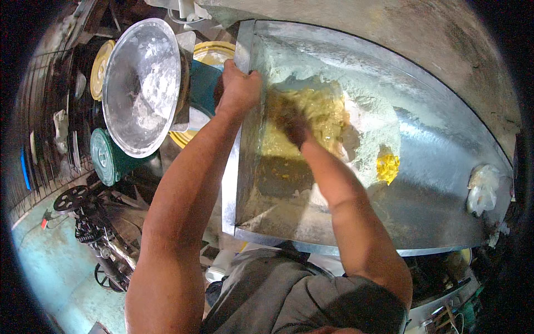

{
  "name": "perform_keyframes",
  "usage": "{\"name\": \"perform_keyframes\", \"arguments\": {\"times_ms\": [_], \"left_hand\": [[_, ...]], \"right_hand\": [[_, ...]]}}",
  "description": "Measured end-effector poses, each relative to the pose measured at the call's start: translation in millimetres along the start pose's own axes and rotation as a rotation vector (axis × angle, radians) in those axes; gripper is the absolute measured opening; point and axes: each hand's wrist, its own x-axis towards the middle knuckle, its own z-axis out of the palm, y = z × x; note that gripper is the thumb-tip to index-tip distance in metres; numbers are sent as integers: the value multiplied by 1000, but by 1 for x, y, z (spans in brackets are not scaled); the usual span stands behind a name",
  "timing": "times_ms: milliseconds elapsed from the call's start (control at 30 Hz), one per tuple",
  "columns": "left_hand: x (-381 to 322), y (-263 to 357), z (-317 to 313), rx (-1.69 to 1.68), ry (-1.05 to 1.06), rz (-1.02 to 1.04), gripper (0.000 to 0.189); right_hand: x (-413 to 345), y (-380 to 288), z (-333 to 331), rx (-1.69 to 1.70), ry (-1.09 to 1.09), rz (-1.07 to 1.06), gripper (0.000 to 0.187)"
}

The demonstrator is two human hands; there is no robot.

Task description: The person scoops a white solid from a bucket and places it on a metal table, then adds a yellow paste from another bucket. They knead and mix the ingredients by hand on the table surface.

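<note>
A large metal trough (434, 217) stretches out before me, mostly to the right. My left hand (244, 89) grips the rim of its left end wall. Inside, my right hand (292, 121) is in a wet yellow mixture (323, 112); it is blurred and its fingers cannot be made out. White flour (373, 121) is heaped behind and to the right of the mixture. A bright yellow lump (388, 167), soft-looking, rests at the right edge of the flour.
Left of the trough stands a wide metal bowl (137, 92) with white powder inside. Near it are a green lidded bucket (106, 156) and a yellow-rimmed tub (212, 46). Machinery with wheels (100, 238) occupies the lower left. A clear plastic bag (483, 190) lies at the trough's right end.
</note>
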Motion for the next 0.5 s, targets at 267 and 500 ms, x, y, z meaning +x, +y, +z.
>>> {"name": "perform_keyframes", "arguments": {"times_ms": [267, 500], "left_hand": [[2, -15, 0, -87, 31, 22, 43], [6, -6, 14, -22, 12, 46, 44]], "right_hand": [[-100, 44, 48, 415, -128, -218, 56], [31, 57, 46, 996, -109, 332, 44]]}}
